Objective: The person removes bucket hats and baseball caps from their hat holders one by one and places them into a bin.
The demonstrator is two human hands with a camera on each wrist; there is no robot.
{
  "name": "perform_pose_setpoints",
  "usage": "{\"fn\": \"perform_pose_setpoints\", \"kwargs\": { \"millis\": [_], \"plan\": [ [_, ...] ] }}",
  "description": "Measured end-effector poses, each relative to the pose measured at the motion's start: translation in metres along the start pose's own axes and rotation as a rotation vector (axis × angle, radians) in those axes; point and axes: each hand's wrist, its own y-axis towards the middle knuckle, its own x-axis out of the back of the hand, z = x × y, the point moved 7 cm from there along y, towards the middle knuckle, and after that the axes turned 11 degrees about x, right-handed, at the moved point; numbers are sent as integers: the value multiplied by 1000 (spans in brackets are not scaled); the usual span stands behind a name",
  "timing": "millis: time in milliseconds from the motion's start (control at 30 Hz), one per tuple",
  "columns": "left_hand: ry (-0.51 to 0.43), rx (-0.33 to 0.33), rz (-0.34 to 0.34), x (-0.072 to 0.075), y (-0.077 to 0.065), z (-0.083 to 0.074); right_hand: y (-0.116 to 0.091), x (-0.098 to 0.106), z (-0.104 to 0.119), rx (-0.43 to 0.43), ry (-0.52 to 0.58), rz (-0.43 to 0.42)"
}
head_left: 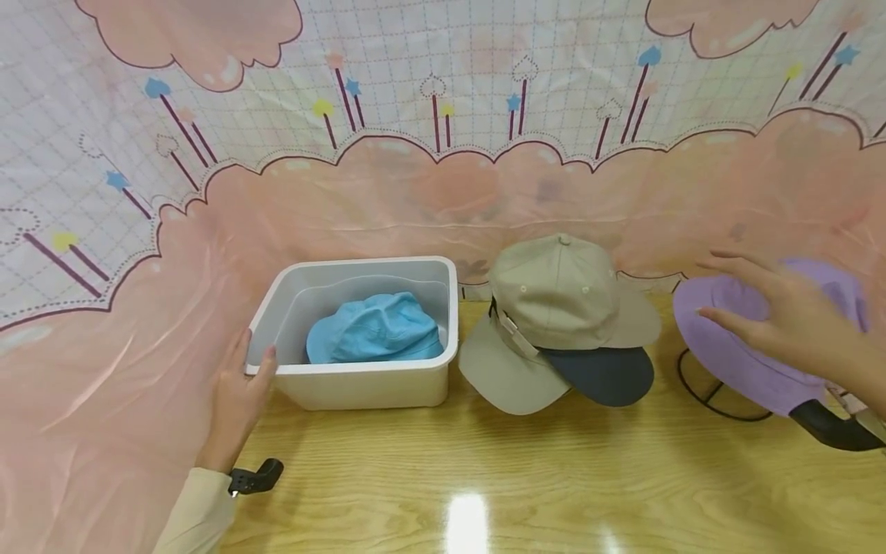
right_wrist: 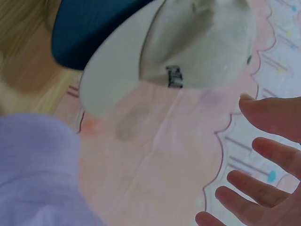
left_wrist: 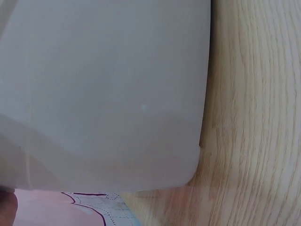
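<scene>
A white plastic bin (head_left: pixel 377 388) stands on the table with a crumpled light-blue cap (head_left: pixel 377 327) inside it. My left hand (head_left: pixel 235 396) grips its front left corner, thumb at the front rim and fingers along the left side. In the left wrist view the bin's pale wall (left_wrist: pixel 108 94) fills most of the picture. My right hand (head_left: pixel 796 315) is in the air in front of a lavender cap (head_left: pixel 727 358), fingers spread and holding nothing. The right wrist view has that hand (right_wrist: pixel 268 188) apart from the beige cap (right_wrist: pixel 202 52) and the lavender cap (right_wrist: pixel 37 165).
Between bin and lavender cap, several caps overlap in a cluster, with a beige crown (head_left: pixel 554 296) and a dark navy brim (head_left: pixel 605 377). A black wire stand (head_left: pixel 720 408) shows under the lavender cap. Behind runs a pink patterned cloth (head_left: pixel 429 200). The wooden table (head_left: pixel 484 469) extends in front.
</scene>
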Motion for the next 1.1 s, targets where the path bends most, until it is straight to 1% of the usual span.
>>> {"fn": "perform_pose_setpoints", "kwargs": {
  "millis": [133, 267, 367, 433, 467, 667, 733, 867, 900, 967, 1100],
  "plan": [
    [5, -33, 3, -2, 0, -2, -8, 10, -10, -18, -35, -18],
    [7, -45, 0, -3, 0, -2, -14, 17, -17, -31, -30, -49],
    [6, -41, 4, -4, -1, -1, -18, 22, -24, -72, -19, -78],
    [-2, -39, 9, -4, -1, -1, -21, 24, -28, -113, -9, -84],
    [-6, -38, 11, -4, -1, -1, -22, 25, -30, -120, -15, -85],
    [-25, -39, 13, -4, -3, -2, -33, 30, -45, -207, -76, -29],
    [-27, -41, 13, -5, -3, -2, -39, 31, -54, -271, -88, 13],
    [-33, -51, -7, -5, -4, -2, -50, 30, -74, -370, -92, 82],
    [-35, -53, -12, -4, -4, -3, -53, 30, -80, -390, -84, 88],
    [-38, -56, -20, -4, -4, -2, -59, 30, -91, -406, -83, 79],
    [-41, -45, -15, -6, -5, 0, -70, 32, -110, -388, -71, 28]
  ]
}}
